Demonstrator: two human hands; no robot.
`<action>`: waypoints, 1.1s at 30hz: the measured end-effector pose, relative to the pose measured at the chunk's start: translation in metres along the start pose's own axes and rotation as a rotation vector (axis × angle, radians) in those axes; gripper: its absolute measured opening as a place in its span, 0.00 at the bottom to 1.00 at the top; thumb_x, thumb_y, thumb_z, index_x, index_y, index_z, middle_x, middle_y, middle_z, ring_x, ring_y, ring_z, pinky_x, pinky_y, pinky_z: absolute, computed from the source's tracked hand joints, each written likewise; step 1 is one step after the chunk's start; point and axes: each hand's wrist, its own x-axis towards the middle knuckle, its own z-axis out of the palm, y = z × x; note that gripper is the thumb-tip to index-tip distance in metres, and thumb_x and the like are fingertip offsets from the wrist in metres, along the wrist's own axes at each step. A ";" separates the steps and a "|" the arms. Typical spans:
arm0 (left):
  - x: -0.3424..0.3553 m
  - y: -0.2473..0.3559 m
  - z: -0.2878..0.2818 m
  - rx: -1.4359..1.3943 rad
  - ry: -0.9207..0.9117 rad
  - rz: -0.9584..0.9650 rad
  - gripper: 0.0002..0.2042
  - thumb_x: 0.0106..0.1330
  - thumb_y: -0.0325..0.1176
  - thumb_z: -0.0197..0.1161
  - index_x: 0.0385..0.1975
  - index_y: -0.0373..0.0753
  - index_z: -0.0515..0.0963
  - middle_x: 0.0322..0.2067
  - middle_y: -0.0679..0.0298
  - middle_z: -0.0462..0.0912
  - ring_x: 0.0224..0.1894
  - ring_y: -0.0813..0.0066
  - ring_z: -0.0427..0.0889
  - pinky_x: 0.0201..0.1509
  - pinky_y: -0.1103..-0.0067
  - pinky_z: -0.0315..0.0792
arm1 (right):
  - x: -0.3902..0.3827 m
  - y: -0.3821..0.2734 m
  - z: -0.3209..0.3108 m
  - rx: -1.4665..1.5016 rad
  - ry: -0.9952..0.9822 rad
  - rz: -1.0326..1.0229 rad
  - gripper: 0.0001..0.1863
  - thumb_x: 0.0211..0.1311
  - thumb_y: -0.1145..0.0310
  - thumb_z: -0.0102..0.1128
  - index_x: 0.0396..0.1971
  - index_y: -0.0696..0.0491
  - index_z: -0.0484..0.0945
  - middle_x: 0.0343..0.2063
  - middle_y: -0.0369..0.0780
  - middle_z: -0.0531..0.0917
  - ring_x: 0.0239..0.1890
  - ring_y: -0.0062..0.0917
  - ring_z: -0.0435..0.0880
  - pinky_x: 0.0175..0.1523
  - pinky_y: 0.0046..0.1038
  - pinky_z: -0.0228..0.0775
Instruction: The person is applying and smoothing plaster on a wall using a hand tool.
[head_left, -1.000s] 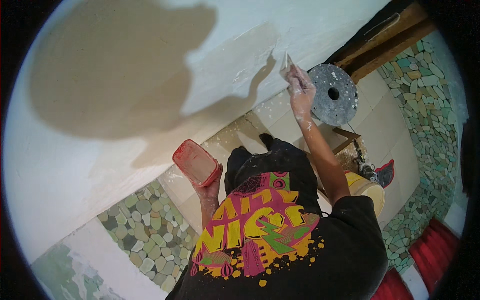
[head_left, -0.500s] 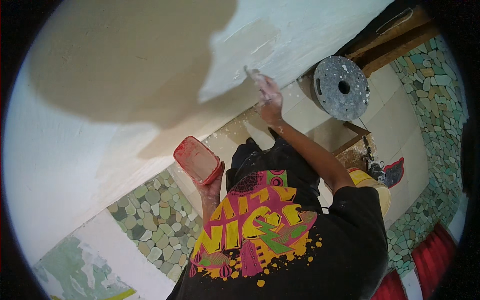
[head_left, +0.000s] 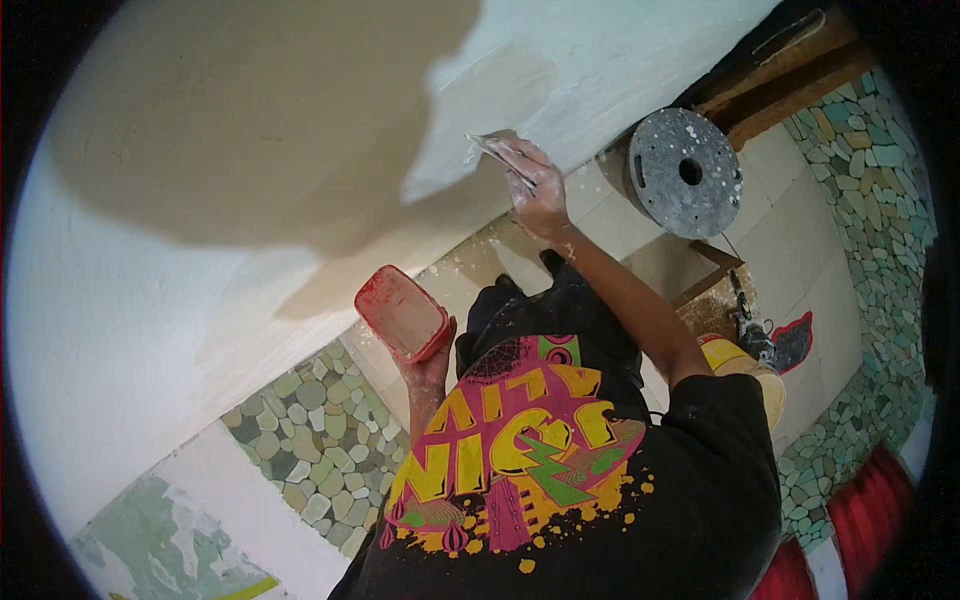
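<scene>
My left hand (head_left: pixel 428 368) is closed around the end of a red rectangular tub (head_left: pixel 378 335), which holds pale, creamy filler. My right hand (head_left: pixel 537 190), smeared with white, grips a putty knife (head_left: pixel 490 147) with its blade against or very close to the wall (head_left: pixel 330 130); I cannot tell which. A darker, damp-looking patch (head_left: pixel 508 88) shows on the wall just above the blade. My shadow falls across much of the wall to the left of it.
A round grey disc with a centre hole (head_left: pixel 665 205) stands near the wall at right. Below it are a wooden box (head_left: pixel 712 308) with a tool on it and a yellowish bucket (head_left: pixel 760 385). Wood beams (head_left: pixel 785 85) lie at upper right. Pebble-pattern flooring (head_left: pixel 310 440) borders beige tiles (head_left: pixel 790 235).
My right hand has turned, so the putty knife now points left and its blade shows more clearly against the wall. The tub in my left hand has shifted slightly right and up.
</scene>
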 end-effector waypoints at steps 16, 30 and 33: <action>0.016 -0.019 -0.008 0.003 0.002 0.039 0.33 0.69 0.63 0.52 0.63 0.45 0.68 0.55 0.55 0.79 0.55 0.49 0.79 0.60 0.47 0.72 | 0.020 -0.028 0.001 0.129 0.070 -0.108 0.23 0.59 0.86 0.49 0.54 0.60 0.80 0.52 0.44 0.81 0.54 0.29 0.80 0.60 0.28 0.71; 0.010 -0.036 0.008 -0.053 -0.021 0.076 0.35 0.66 0.66 0.53 0.63 0.44 0.69 0.53 0.54 0.80 0.53 0.52 0.79 0.59 0.51 0.73 | 0.049 -0.080 0.006 0.099 0.392 -0.011 0.18 0.67 0.85 0.47 0.53 0.63 0.80 0.53 0.46 0.81 0.54 0.29 0.80 0.61 0.28 0.73; 0.003 -0.036 0.006 -0.116 -0.021 0.067 0.36 0.66 0.67 0.53 0.62 0.44 0.69 0.53 0.55 0.80 0.53 0.53 0.79 0.59 0.52 0.73 | 0.042 -0.119 0.015 0.099 0.159 -0.070 0.23 0.59 0.88 0.50 0.54 0.62 0.79 0.53 0.46 0.81 0.57 0.28 0.79 0.63 0.29 0.69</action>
